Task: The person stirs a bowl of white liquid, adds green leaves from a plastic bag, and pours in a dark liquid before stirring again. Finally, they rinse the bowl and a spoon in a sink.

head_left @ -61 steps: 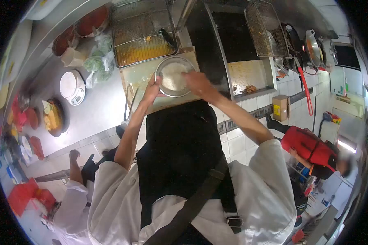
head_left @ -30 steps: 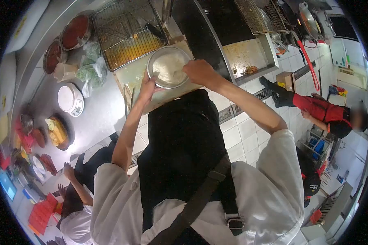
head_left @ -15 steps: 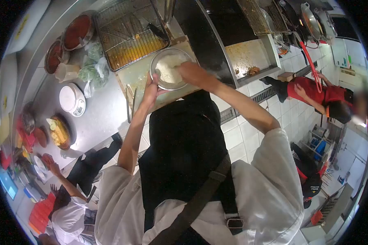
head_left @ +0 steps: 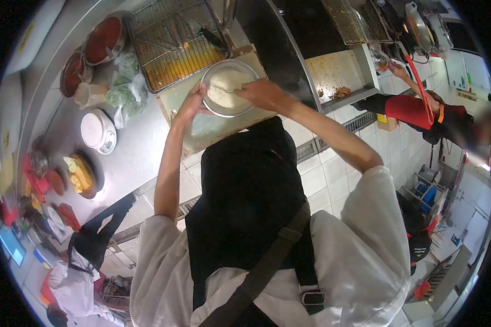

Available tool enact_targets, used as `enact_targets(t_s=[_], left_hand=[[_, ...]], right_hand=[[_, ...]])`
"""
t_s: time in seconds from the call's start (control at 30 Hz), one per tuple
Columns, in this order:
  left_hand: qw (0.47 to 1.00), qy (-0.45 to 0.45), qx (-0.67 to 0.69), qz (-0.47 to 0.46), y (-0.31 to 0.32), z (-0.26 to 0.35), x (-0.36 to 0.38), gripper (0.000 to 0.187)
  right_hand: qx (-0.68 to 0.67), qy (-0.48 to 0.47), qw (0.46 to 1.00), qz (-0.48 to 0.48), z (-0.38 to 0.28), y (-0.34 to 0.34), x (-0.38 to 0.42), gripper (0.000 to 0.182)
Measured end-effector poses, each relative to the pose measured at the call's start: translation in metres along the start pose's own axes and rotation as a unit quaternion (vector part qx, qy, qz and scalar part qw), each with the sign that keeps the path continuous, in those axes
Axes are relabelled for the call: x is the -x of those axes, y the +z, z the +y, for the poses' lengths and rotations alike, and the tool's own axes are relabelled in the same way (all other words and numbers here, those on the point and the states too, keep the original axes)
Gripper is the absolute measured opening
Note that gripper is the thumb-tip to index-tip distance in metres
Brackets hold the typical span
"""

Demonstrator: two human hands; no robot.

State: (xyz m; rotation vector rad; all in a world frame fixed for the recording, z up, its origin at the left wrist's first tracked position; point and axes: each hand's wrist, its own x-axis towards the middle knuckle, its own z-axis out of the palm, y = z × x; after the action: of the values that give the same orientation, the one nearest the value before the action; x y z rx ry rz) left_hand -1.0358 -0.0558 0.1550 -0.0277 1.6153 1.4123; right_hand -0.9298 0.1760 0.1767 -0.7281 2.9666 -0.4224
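Note:
A round metal bowl with a pale, creamy mixture inside is over the light board. My left hand grips the bowl's left rim. On the right side, my right hand is closed at the mixture's edge, over the rim; what its fingers hold, if anything, is hidden. Just beyond the bowl lies a tray with a wire rack, yellow liquid beneath it and a dark-handled tool on top.
A white scale, bagged greens and pots of red sauce stand at the left. A fryer is at the right. One person stands far right, another lower left.
My left hand has shifted up and left along the rim, and my right hand slightly right. The person at right has turned and reaches toward the pans; the person at lower left has moved down.

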Motion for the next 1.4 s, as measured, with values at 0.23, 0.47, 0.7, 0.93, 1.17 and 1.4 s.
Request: enact_targets(t_s=[0.23,0.47,0.7,0.93,1.17,1.4], left_hand=[[0.997,0.006,-0.077,-0.024,-0.009,0.008,-0.006,0.053],[0.998,0.032,-0.05,-0.019,-0.004,-0.004,-0.005,0.049],[0.995,0.054,0.083,0.0,0.036,-0.023,0.022,0.059],[0.982,0.084,0.164,0.035,0.061,-0.034,0.032,0.068],[0.968,0.119,0.212,0.064,0.076,-0.057,0.028,0.073],[0.967,0.111,0.222,0.054,0.075,-0.062,0.024,0.076]], right_hand=[[0.108,-0.07,0.991,-0.023,0.034,-0.035,-0.001,0.011],[0.057,-0.102,0.991,0.063,0.016,-0.008,0.002,0.02],[0.105,0.066,0.992,-0.029,0.017,-0.041,0.011,0.021],[-0.056,0.089,0.987,-0.125,0.001,-0.048,0.015,0.021],[-0.012,0.183,0.982,-0.05,0.003,-0.013,0.006,0.017],[0.019,0.22,0.967,-0.124,-0.02,-0.044,0.02,0.018]])
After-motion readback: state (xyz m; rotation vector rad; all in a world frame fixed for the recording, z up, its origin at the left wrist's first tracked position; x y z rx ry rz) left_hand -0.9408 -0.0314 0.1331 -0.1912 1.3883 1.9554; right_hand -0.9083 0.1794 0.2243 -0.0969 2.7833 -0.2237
